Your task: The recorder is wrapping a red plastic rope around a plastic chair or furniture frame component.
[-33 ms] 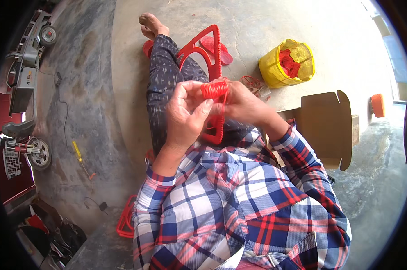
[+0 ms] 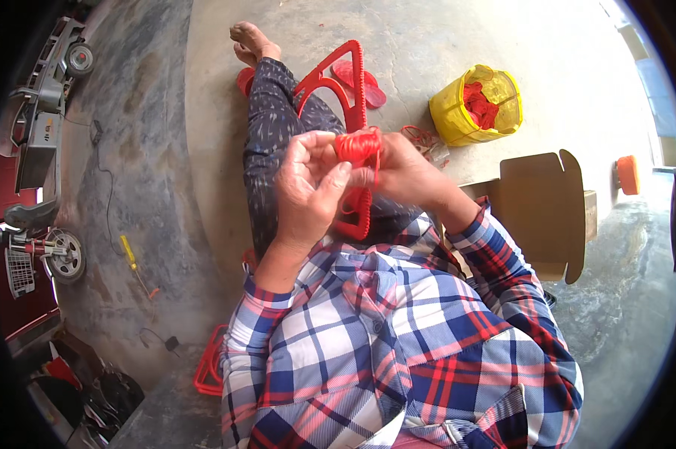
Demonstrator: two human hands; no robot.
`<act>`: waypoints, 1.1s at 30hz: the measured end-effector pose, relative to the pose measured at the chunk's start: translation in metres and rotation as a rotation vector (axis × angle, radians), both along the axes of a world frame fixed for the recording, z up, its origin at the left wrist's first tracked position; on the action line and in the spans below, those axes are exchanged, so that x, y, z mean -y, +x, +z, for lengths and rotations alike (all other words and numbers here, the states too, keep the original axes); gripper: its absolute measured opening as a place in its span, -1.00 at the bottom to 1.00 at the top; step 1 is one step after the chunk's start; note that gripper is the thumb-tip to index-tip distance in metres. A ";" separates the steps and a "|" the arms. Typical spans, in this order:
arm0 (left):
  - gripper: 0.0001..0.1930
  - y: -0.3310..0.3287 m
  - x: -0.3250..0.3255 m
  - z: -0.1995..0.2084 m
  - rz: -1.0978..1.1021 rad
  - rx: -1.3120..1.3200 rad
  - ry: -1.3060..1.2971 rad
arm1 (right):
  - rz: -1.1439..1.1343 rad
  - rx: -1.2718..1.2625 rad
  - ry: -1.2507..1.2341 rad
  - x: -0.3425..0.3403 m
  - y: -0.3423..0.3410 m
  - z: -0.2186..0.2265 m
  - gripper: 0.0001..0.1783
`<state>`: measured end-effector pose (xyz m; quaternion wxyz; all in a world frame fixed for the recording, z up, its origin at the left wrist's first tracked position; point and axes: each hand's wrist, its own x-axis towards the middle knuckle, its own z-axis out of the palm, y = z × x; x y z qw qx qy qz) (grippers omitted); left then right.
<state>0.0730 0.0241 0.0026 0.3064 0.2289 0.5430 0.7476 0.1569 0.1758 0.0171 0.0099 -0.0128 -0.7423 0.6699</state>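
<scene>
A small bundle of wound red cord is held up above my lap. My left hand pinches its left end, thumb beneath and fingers behind. On the other side, my right hand is closed at the bundle's right end, with a red strand running down by its fingers; the fingertips are partly hidden. Beneath both hands a red plastic frame with a toothed edge leans across my legs, its middle covered by the hands.
Right of my legs stands a yellow bucket with red material inside. Nearer are loose red cords and an open cardboard box. Red slippers lie beyond the frame. Left are a yellow-handled screwdriver, a wheeled vehicle and another red frame.
My right hand has shifted slightly at the bundle, and the strand beside it hangs differently. My left hand stays almost in place.
</scene>
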 end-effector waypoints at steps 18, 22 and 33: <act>-0.56 -0.015 0.007 -0.047 0.009 -0.250 -0.389 | -0.236 0.011 -0.439 -0.106 0.105 -0.001 -0.71; -0.31 -0.011 0.006 -0.054 -0.135 -0.313 -0.459 | -0.691 -0.518 -0.993 -0.129 0.136 -0.005 -0.81; -0.74 -0.007 -0.023 -0.060 -0.168 0.084 -0.256 | -0.487 0.287 -0.527 -0.074 0.088 -0.056 -0.41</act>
